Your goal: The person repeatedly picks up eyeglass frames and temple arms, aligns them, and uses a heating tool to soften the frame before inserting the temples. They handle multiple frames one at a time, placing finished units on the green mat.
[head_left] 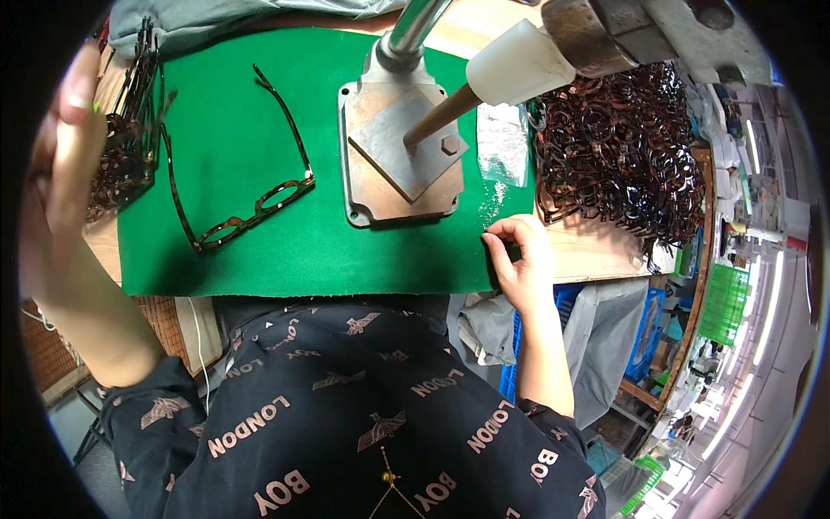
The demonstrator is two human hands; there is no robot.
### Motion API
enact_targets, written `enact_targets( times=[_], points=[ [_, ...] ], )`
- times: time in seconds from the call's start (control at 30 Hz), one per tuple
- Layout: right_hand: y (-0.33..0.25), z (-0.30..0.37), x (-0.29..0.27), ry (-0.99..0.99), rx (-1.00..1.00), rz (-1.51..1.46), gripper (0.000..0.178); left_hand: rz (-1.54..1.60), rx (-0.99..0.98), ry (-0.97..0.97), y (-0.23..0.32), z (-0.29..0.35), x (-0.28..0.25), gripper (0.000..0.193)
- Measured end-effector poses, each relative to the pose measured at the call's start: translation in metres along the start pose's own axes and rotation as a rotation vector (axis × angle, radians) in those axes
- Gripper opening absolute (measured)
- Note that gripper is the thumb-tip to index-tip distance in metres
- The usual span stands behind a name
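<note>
My right hand [523, 255] rests at the right edge of the green mat [346, 268]. Its thumb and index fingertip are pressed together beside tiny clear pieces [493, 203] scattered there; anything pinched between them is too small to make out. Raised at the far left, my left hand [65, 164] is blurred, and its grip does not show. It is in front of a bundle of dark spectacle frames [138, 143] whose temples point away from me. A tortoiseshell pair of glasses [257, 216] lies on the mat with both temples unfolded, touched by neither hand.
A metal hand press [406, 130] stands mid-mat, its rod and white collar [519, 62] overhanging toward the right. A clear plastic bag [503, 143] lies beside it. Heaped at the right is a big pile of brown tortoiseshell frames [614, 147]. Grey cloth [233, 19] lies along the back.
</note>
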State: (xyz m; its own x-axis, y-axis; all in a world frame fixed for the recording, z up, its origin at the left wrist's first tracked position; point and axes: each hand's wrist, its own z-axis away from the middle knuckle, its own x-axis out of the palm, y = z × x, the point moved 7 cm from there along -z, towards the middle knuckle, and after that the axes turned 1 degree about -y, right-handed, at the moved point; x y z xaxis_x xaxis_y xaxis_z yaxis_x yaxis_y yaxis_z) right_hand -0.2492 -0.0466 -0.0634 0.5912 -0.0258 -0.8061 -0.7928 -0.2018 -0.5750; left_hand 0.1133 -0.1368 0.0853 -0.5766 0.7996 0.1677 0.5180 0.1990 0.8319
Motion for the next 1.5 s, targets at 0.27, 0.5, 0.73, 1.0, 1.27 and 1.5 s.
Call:
enact_targets(
  times=[0.27, 0.5, 0.73, 1.0, 1.27, 1.5],
  points=[
    [-0.005, 0.002, 0.001, -0.088, 0.013, 0.041, 0.009, -0.410, -0.035, 0.586, -0.022, 0.048, 0.039, 0.026],
    [0.005, 0.011, -0.003, -0.036, 0.050, -0.059, 0.011, -0.250, -0.006, 0.623, -0.026, 0.050, 0.037, 0.030],
    [-0.006, 0.006, 0.002, -0.020, -0.038, 0.074, 0.011, -0.490, -0.105, 0.633, -0.034, 0.042, 0.054, 0.069],
    [-0.013, 0.000, 0.005, -0.097, -0.096, 0.092, 0.010, -0.449, -0.155, 0.633, -0.043, 0.034, 0.064, 0.073],
    [0.007, 0.010, -0.002, -0.059, 0.009, -0.046, 0.012, -0.529, -0.069, 0.677, -0.053, 0.041, 0.067, 0.085],
    [-0.004, 0.003, 0.002, -0.099, -0.017, 0.026, 0.012, -0.450, -0.014, 0.950, -0.064, 0.021, 0.089, 0.085]
  ],
)
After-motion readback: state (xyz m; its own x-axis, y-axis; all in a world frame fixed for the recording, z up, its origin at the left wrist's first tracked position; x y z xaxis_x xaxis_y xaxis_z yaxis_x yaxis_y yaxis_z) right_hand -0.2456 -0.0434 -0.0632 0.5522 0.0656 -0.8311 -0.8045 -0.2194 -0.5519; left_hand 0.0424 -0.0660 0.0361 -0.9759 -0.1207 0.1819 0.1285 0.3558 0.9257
